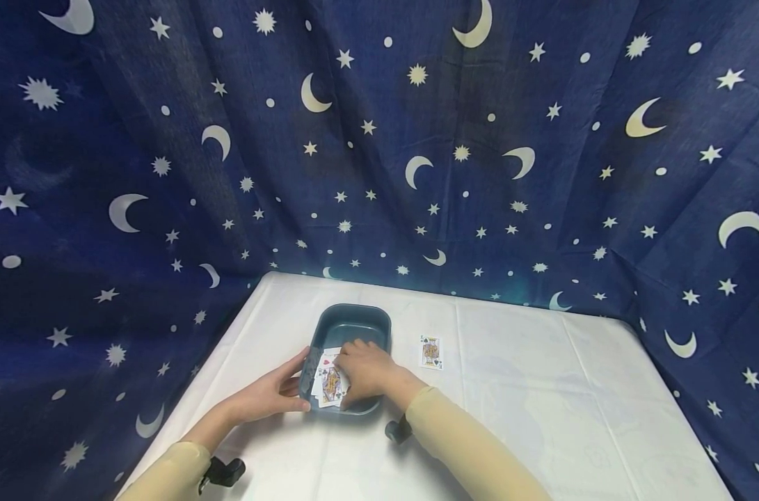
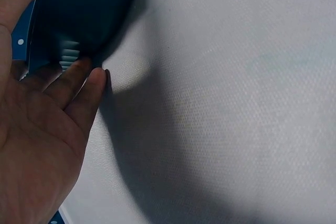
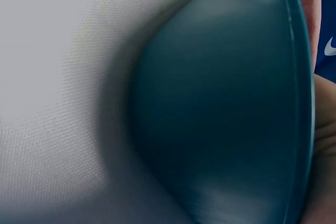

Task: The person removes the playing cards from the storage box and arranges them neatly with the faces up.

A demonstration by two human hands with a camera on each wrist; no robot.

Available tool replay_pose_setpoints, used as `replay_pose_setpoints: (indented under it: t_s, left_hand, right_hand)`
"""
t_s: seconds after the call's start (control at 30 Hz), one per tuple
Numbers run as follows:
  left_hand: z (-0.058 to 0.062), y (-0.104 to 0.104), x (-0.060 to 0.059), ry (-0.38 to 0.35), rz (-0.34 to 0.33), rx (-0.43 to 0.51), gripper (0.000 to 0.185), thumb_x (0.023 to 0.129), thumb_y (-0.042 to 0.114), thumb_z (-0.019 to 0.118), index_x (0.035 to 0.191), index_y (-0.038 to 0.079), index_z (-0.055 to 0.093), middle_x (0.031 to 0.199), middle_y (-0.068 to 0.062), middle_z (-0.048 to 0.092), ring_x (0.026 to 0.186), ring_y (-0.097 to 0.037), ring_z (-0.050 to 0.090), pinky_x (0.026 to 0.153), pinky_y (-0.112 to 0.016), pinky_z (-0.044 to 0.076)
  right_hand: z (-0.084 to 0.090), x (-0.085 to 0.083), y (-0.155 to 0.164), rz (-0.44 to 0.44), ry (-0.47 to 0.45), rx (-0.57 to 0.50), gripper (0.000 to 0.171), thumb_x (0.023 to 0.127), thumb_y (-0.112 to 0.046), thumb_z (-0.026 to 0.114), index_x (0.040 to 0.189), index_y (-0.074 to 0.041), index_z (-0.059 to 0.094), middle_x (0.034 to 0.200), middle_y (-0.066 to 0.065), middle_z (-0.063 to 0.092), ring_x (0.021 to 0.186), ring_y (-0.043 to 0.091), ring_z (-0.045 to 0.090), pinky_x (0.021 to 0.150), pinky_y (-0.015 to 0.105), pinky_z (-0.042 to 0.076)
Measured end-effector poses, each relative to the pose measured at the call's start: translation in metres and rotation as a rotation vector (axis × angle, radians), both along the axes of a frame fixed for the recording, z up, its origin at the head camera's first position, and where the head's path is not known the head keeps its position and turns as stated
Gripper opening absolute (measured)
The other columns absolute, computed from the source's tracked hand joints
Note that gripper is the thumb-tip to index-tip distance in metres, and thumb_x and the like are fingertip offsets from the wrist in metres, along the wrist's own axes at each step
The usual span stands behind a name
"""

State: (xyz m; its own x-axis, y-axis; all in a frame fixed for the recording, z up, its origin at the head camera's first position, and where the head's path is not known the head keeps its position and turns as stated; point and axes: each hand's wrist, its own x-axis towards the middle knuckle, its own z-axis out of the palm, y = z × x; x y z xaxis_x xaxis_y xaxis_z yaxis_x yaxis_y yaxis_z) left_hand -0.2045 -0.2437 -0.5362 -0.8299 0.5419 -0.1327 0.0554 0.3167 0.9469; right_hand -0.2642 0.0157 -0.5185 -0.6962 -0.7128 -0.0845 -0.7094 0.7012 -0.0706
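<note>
A dark teal plastic tub (image 1: 354, 311) sits on the white-covered table, with several playing cards (image 1: 330, 387) in its near half. A face card with club marks lies uppermost, and a red heart shows on another. Outside the tub's left side, my left hand (image 1: 266, 398) rests its fairly straight fingers and thumb against the wall. In the left wrist view, the fingertips (image 2: 96, 77) touch the outer wall low down. My right hand (image 1: 368, 369) reaches into the tub with curled fingers, gripping cards at their right edge; its fingertips are partly hidden. The tub wall blocks most of the right wrist view.
A single king of spades (image 1: 430, 353) lies face up on the table, right of the tub. The white tabletop (image 1: 542, 390) extends to the right. A dark blue curtain (image 1: 379, 139) with moons and stars surrounds the back and sides.
</note>
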Motion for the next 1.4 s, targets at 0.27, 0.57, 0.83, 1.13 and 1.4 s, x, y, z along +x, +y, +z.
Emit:
replay_pose_setpoints:
  t_s: [0.27, 0.57, 0.83, 1.13, 1.4]
  left_hand:
    - [0.0, 0.0, 0.0, -0.001, 0.005, -0.004, 0.106, 0.091, 0.014, 0.079, 0.166, 0.013, 0.004, 0.169, -0.022, 0.009, 0.148, -0.046, 0.029, 0.112, -0.03, 0.043]
    - [-0.002, 0.0, 0.0, -0.014, 0.022, -0.014, 0.108, 0.09, 0.016, 0.081, 0.166, 0.015, 0.005, 0.17, -0.02, 0.009, 0.148, -0.044, 0.031, 0.111, -0.029, 0.044]
    - [-0.002, 0.001, 0.001, -0.017, 0.061, -0.053, 0.11, 0.087, 0.021, 0.083, 0.166, 0.016, 0.007, 0.169, -0.021, 0.012, 0.146, -0.044, 0.035, 0.112, -0.034, 0.044]
    - [0.001, 0.002, 0.002, -0.002, 0.042, -0.022, 0.108, 0.088, 0.017, 0.082, 0.166, 0.012, 0.007, 0.167, -0.027, 0.014, 0.144, -0.047, 0.036, 0.112, -0.037, 0.044]
    - [0.001, 0.002, 0.002, 0.004, 0.024, 0.0, 0.107, 0.089, 0.013, 0.081, 0.166, 0.011, 0.006, 0.167, -0.027, 0.013, 0.144, -0.047, 0.036, 0.111, -0.037, 0.045]
  right_hand:
    - [0.0, 0.0, 0.0, -0.006, -0.005, -0.006, 0.087, 0.062, -0.066, 0.089, 0.134, -0.024, 0.066, 0.126, -0.008, 0.059, 0.114, 0.012, 0.051, 0.108, 0.039, 0.046]
    - [0.005, -0.006, 0.007, 0.017, 0.006, -0.037, 0.091, 0.061, -0.066, 0.089, 0.136, -0.022, 0.063, 0.13, -0.006, 0.059, 0.117, 0.014, 0.049, 0.106, 0.037, 0.045]
    - [0.034, -0.01, 0.031, -0.003, -0.02, -0.133, 0.086, 0.066, -0.057, 0.09, 0.138, -0.019, 0.062, 0.138, -0.001, 0.057, 0.127, 0.019, 0.047, 0.113, 0.041, 0.042]
    - [0.059, -0.018, 0.081, -0.113, -0.026, -0.237, 0.087, 0.066, -0.055, 0.09, 0.14, -0.019, 0.061, 0.135, -0.001, 0.057, 0.127, 0.019, 0.045, 0.112, 0.041, 0.041]
    - [0.067, -0.026, 0.142, -0.231, -0.027, -0.303, 0.089, 0.068, -0.053, 0.091, 0.142, -0.016, 0.06, 0.14, 0.004, 0.055, 0.136, 0.025, 0.042, 0.118, 0.05, 0.035]
